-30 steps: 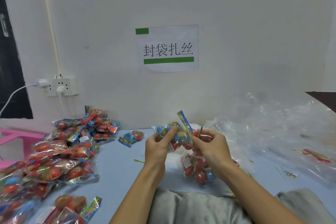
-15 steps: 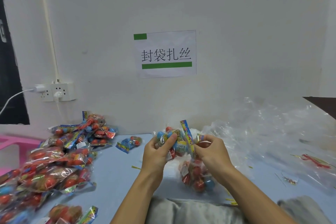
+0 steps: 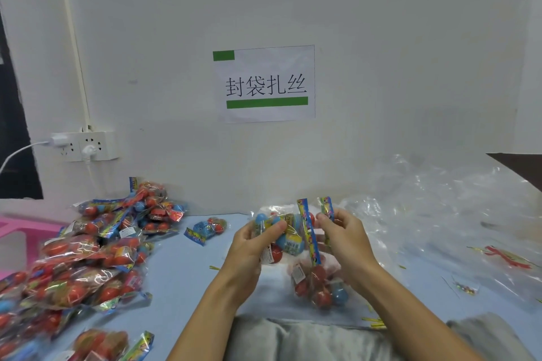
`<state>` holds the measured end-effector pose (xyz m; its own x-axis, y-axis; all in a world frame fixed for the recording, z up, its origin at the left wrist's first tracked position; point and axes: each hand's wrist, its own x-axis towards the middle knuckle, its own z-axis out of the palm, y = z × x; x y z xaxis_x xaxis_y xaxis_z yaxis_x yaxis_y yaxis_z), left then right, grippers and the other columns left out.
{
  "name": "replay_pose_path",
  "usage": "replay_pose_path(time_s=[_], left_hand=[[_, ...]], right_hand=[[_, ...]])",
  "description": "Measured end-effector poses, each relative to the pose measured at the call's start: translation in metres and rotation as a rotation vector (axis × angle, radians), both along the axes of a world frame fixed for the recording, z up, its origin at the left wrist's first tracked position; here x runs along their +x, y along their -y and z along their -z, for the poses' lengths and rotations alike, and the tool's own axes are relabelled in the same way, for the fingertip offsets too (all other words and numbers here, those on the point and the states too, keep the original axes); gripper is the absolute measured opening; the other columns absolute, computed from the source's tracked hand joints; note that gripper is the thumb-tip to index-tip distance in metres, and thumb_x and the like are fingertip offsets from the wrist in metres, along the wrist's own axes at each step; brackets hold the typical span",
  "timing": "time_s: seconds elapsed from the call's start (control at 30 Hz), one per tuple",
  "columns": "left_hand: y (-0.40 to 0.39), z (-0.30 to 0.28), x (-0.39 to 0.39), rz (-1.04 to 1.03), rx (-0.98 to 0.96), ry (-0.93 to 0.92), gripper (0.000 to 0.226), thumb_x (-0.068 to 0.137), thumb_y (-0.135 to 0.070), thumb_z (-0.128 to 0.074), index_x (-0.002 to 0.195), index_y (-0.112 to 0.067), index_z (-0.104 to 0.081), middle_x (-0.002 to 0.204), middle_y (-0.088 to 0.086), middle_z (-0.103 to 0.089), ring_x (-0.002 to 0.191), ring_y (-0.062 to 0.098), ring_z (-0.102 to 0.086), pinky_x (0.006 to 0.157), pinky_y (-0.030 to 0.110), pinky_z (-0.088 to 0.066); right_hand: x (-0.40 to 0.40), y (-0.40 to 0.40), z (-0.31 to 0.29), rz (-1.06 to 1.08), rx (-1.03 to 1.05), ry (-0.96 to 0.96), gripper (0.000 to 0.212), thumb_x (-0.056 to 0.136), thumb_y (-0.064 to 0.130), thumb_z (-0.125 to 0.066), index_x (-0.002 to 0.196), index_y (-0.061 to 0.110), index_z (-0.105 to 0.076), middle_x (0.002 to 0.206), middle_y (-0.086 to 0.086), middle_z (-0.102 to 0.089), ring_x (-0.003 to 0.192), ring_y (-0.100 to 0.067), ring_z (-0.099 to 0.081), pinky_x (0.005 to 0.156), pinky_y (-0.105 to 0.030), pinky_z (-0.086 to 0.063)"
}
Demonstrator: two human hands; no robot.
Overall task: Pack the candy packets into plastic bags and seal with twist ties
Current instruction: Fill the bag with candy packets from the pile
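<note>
Packet stock (image 3: 88, 255): a large heap of finished candy packets is being kept at lower left of the frame, glossy and crinkled.
Bag supply (image 3: 440, 214): loose clear plastic bags are being stored at right; judged very light, limp and slippery.
Bag in hand (image 3: 319, 281): being held at lower centre above the blue table (image 3: 187, 267); red and blue balls are being seen through the film. Judged soft; best taken at the gathered neck, not the belly.
Left hand (image 3: 252, 246): a candy packet (image 3: 283, 236) is being gripped between curled fingers and thumb.
Right hand (image 3: 346, 240): a packet header strip (image 3: 327, 209) is being pinched.
Twist ties (image 3: 372, 321): thin strips are being left scattered at lower right.
</note>
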<state>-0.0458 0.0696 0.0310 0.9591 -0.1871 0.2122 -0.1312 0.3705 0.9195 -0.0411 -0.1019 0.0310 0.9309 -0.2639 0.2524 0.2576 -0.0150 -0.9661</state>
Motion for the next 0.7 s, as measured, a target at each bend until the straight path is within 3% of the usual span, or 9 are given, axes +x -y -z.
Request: replay_pose_path(time_s=[0.07,0.2,0.3,0.4,0.47,0.6,0.7], left_hand=[[-0.002,0.0,0.0,0.038,-0.008,0.016,0.029,0.074,-0.021,-0.08,0.099,-0.007,-0.074,0.102,0.018,-0.074,0.087,0.026,-0.074,0.065,0.026,-0.057],[-0.001,0.002,0.0,0.066,0.123,0.031,0.044,0.071,-0.026,-0.086,0.108,-0.005,-0.071,0.108,0.019,-0.073,0.094,0.031,-0.072,0.083,0.042,-0.058],[0.0,0.003,0.004,-0.005,0.093,0.01,0.046,0.071,-0.028,-0.084,0.108,-0.004,-0.072,0.109,0.021,-0.073,0.094,0.032,-0.073,0.076,0.039,-0.061],[0.0,0.002,0.005,-0.055,0.02,-0.015,0.046,0.074,-0.034,-0.079,0.112,-0.009,-0.07,0.105,0.018,-0.074,0.086,0.027,-0.074,0.063,0.032,-0.057],[0.0,0.002,0.004,-0.066,0.013,-0.011,0.046,0.073,-0.036,-0.078,0.111,-0.012,-0.069,0.102,0.016,-0.075,0.082,0.025,-0.074,0.06,0.03,-0.056],[0.001,0.003,0.004,-0.093,0.052,0.016,0.05,0.07,-0.036,-0.08,0.113,-0.014,-0.064,0.102,0.016,-0.075,0.085,0.027,-0.075,0.062,0.033,-0.056],[0.0,0.003,0.005,-0.102,0.056,0.028,0.052,0.07,-0.034,-0.08,0.113,-0.016,-0.059,0.107,0.018,-0.074,0.087,0.031,-0.074,0.071,0.039,-0.056]], right_hand=[[-0.002,-0.001,0.0,0.029,-0.064,0.008,0.017,0.101,0.019,-0.059,0.089,0.011,-0.068,0.079,-0.004,-0.075,0.068,-0.02,-0.074,0.056,-0.037,-0.061],[-0.007,-0.003,0.0,-0.028,-0.124,0.04,0.016,0.098,0.009,-0.062,0.085,0.009,-0.072,0.075,-0.007,-0.076,0.07,-0.028,-0.075,0.063,-0.046,-0.063],[-0.008,-0.004,0.0,-0.067,-0.107,0.032,0.017,0.097,0.008,-0.062,0.086,0.012,-0.073,0.074,-0.007,-0.076,0.066,-0.025,-0.075,0.06,-0.041,-0.062],[-0.008,-0.005,0.0,-0.105,-0.039,0.032,0.016,0.099,0.01,-0.06,0.09,0.013,-0.073,0.067,-0.004,-0.073,0.052,-0.014,-0.067,0.045,-0.025,-0.05],[-0.007,-0.005,0.0,-0.115,-0.038,0.018,0.018,0.1,0.012,-0.058,0.091,0.013,-0.073,0.065,-0.002,-0.072,0.049,-0.008,-0.062,0.043,-0.019,-0.045],[-0.007,-0.005,-0.001,-0.198,0.004,-0.002,0.036,0.104,0.028,-0.049,0.085,0.013,-0.076,0.083,-0.015,-0.075,0.069,-0.02,-0.069,0.061,-0.031,-0.053],[-0.012,-0.006,-0.005,-0.248,0.019,0.046,0.028,0.099,0.034,-0.061,0.092,0.015,-0.079,0.086,-0.009,-0.078,0.074,-0.02,-0.075,0.057,-0.027,-0.056]])
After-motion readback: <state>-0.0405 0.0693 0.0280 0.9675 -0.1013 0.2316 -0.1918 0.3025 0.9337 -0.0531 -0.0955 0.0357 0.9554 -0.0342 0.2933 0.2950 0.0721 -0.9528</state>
